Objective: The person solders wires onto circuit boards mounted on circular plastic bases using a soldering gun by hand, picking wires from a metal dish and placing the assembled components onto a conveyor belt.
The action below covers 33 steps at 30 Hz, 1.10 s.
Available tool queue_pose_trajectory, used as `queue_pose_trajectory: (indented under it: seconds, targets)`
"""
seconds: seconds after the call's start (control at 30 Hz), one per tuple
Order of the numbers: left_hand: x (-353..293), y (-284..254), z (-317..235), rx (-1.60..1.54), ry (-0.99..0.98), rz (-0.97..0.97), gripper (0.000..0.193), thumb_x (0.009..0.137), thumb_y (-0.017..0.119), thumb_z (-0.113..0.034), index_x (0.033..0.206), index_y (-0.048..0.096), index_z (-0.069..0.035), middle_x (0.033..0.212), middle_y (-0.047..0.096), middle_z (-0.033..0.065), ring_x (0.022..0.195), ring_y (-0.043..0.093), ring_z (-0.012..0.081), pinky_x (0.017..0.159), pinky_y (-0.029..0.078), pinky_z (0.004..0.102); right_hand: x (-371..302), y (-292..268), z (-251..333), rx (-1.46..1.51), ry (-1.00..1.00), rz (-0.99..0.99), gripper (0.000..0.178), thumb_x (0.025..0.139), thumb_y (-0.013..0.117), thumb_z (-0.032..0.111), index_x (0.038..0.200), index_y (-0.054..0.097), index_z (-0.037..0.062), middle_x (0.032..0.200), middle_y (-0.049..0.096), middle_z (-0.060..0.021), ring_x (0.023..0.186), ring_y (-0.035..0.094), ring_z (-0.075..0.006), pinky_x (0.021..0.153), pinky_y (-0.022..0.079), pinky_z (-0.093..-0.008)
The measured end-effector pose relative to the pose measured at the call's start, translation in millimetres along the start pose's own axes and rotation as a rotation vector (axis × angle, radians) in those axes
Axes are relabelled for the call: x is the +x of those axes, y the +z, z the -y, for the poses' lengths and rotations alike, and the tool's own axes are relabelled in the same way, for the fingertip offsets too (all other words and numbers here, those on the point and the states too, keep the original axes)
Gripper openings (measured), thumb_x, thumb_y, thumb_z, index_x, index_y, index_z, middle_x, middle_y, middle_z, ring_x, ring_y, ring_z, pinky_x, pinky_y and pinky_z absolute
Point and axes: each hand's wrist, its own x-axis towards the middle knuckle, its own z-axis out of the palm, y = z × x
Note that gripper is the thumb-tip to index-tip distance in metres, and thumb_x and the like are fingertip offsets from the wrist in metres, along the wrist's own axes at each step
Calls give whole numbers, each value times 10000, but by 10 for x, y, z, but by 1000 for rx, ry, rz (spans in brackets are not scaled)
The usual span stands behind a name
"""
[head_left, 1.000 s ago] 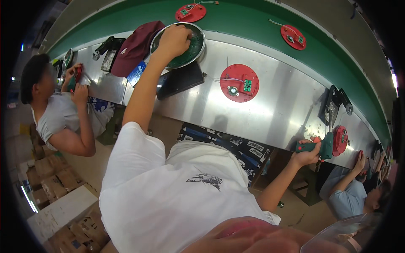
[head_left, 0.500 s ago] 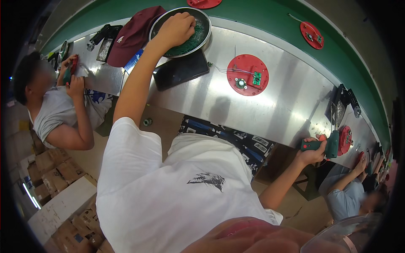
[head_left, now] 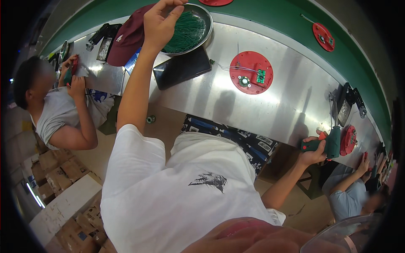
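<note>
Lifted away from the middle of the bowl since half a second ago, the left hand now hangs over its left side, thumb and fingers drawn toward each other. Its fingertips meet the upper edge of the view, so whether they pinch anything cannot be told. Just right of that hand, thin green strands fill the bowl; the hand covers part of them and the left rim. Directly left of it lies a maroon cap, partly behind the wrist. Nearer the person, a dark flat slab and a blue packet, half hidden by the forearm, rest on the metal desk.

Well right of the left hand lies a red disc with a green block and pale wires. Beyond it, the right hand grips the handle of a green gun-shaped tool; the tips of its metal prongs are hard to make out. Right beside this hand sits another red disc, seen steeply aslant. Farther out, a co-worker is partly cut off by a clear curved edge.
</note>
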Motion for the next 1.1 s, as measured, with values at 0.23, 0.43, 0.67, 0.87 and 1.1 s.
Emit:
queue_pose_trajectory:
  seconds: [0.23, 0.43, 0.67, 0.87, 1.1]
  targets:
    - [-597, 486, -355, 26, 106, 155, 78, 910, 660, -6, 987, 655, -13, 828, 677, 49, 756, 641, 95, 688, 502, 231, -214, 372, 82, 91, 22, 171, 438, 951, 593, 216, 1256, 524, -91, 1063, 649, -213, 542, 608, -199, 466, 474, -286]
    - [-1193, 1246, -321, 261, 338, 234, 120, 776, 689, 1, 887, 654, -25, 768, 637, 111, 662, 633, 285, 587, 520, 369, -467, 633, 163, 103, 127, 494, 430, 937, 654, 149, 1307, 578, -57, 1090, 687, -177, 629, 615, -177, 559, 485, -290]
    - [-1353, 1460, -149, 392, 371, 142, 120, 756, 699, -4, 856, 638, -28, 755, 608, 93, 659, 618, 257, 577, 514, 360, -533, 682, 149, 75, 83, 620, 338, 921, 631, 61, 1230, 613, -75, 1068, 680, -196, 633, 627, -191, 552, 503, -299]
    - [-1330, 1480, -53, 453, 475, 128, 124, 746, 703, -8, 839, 623, -28, 736, 565, 79, 630, 587, 244, 565, 506, 349, -500, 750, 234, 36, 96, 639, 309, 901, 631, 8, 1196, 621, -82, 998, 677, -177, 628, 631, -186, 560, 515, -302]
    - [-1324, 1447, -110, 475, 475, 134, 119, 746, 696, -14, 818, 604, -36, 749, 553, 87, 659, 586, 257, 575, 500, 366, -444, 777, 287, 106, 240, 618, 273, 880, 607, -50, 1147, 643, -97, 876, 658, -127, 621, 626, -167, 550, 513, -289]
